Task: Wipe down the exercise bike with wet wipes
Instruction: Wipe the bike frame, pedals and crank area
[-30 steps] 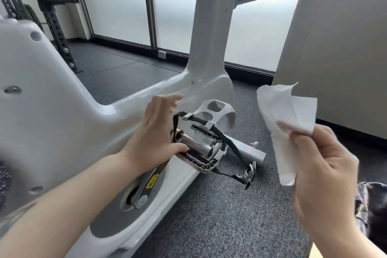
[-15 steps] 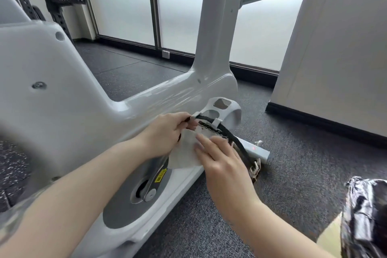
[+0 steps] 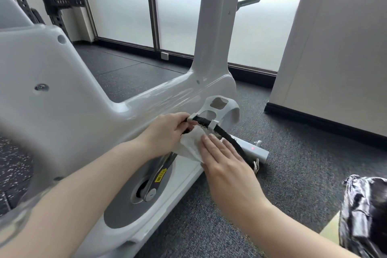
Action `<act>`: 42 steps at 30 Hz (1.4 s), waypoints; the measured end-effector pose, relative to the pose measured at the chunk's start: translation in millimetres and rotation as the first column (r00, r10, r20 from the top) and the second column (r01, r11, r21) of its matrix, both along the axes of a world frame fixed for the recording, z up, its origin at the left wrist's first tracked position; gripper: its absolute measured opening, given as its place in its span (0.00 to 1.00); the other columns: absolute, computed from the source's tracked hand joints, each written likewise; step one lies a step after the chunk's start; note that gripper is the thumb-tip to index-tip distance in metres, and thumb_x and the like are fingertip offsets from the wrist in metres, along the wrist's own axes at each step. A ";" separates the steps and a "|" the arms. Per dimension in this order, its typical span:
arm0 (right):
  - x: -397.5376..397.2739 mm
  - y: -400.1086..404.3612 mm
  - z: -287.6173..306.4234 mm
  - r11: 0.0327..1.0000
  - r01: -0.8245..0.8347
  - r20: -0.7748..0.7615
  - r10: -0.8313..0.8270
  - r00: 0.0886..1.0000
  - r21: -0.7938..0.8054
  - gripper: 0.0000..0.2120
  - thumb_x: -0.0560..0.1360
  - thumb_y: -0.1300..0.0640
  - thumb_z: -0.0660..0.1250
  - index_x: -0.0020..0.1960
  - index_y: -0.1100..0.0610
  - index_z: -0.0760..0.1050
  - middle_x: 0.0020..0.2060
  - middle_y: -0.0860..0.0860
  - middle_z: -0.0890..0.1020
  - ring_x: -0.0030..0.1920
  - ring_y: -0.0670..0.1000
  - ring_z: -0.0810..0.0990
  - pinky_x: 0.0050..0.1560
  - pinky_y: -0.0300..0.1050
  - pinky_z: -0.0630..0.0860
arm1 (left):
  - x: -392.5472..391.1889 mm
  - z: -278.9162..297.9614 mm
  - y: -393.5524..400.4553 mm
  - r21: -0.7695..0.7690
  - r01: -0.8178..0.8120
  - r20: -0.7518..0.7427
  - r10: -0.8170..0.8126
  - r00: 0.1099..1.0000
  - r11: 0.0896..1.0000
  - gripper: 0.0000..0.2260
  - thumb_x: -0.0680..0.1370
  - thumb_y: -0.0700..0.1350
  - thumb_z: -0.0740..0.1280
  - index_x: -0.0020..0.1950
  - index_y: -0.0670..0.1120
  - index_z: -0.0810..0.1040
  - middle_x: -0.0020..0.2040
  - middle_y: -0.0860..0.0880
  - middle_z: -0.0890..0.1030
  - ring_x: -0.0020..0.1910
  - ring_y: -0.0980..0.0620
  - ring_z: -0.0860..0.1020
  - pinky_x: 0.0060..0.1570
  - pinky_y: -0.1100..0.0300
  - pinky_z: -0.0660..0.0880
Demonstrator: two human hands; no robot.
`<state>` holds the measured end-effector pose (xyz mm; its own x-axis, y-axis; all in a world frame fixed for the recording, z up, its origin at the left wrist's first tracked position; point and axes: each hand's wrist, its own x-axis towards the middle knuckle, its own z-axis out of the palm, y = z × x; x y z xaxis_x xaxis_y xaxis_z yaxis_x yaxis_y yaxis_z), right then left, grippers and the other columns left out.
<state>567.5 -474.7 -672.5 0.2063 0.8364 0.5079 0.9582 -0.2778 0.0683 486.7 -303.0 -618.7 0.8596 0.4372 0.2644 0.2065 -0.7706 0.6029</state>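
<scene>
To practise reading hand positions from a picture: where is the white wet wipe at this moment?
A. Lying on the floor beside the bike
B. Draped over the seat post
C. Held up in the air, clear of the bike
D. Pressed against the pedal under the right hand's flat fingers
D: the right hand lies flat on the wet wipe at the pedal, while the left hand grips the black strap.

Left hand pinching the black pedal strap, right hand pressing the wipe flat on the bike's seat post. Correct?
Not quite. In the head view the right hand presses the wipe at the pedal, under the toe cage, not on the seat post. The left hand does pinch the black pedal strap.
</scene>
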 end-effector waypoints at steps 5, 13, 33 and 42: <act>-2.4 32.7 1.1 0.997 -0.059 -0.048 0.061 0.997 0.043 0.25 0.68 0.63 0.73 0.64 0.60 0.76 0.64 0.54 0.78 0.68 0.53 0.73 0.72 0.46 0.61 | -3.9 -2.3 -6.3 0.119 -0.038 -0.049 0.044 0.998 0.992 0.06 0.81 0.39 0.60 0.52 0.49 0.74 0.45 0.48 0.83 0.43 0.53 0.79 0.41 0.68 0.71; 11.0 15.2 9.4 0.994 -0.104 0.005 0.104 0.995 0.017 0.25 0.64 0.66 0.70 0.61 0.62 0.79 0.60 0.54 0.81 0.63 0.52 0.78 0.67 0.42 0.69 | -7.8 7.3 -10.3 0.077 -0.009 -0.145 0.021 0.989 0.997 0.10 0.79 0.41 0.59 0.59 0.46 0.74 0.48 0.46 0.83 0.47 0.46 0.80 0.49 0.52 0.76; 32.8 -13.8 12.7 0.977 0.026 -0.077 -0.010 0.997 0.209 0.10 0.76 0.60 0.65 0.55 0.56 0.81 0.55 0.49 0.84 0.63 0.50 0.78 0.72 0.49 0.63 | -7.8 -6.3 -7.5 0.022 -0.028 -0.104 0.030 0.994 0.999 0.20 0.82 0.41 0.59 0.74 0.51 0.62 0.66 0.49 0.77 0.64 0.50 0.75 0.64 0.56 0.70; 20.8 -3.4 17.5 0.969 0.102 -0.221 -0.052 0.974 0.224 0.08 0.75 0.57 0.65 0.50 0.55 0.82 0.54 0.47 0.84 0.47 0.52 0.85 0.43 0.46 0.82 | -6.6 -10.6 -4.7 0.039 -0.003 -0.097 0.007 0.995 0.999 0.19 0.81 0.41 0.62 0.72 0.50 0.67 0.69 0.56 0.73 0.68 0.58 0.71 0.65 0.67 0.65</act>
<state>588.3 -478.1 -654.9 0.3896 0.6780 0.6234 0.9185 -0.3354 -0.2093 480.1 -307.6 -629.3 0.8799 0.4324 0.1969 0.2664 -0.7921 0.5492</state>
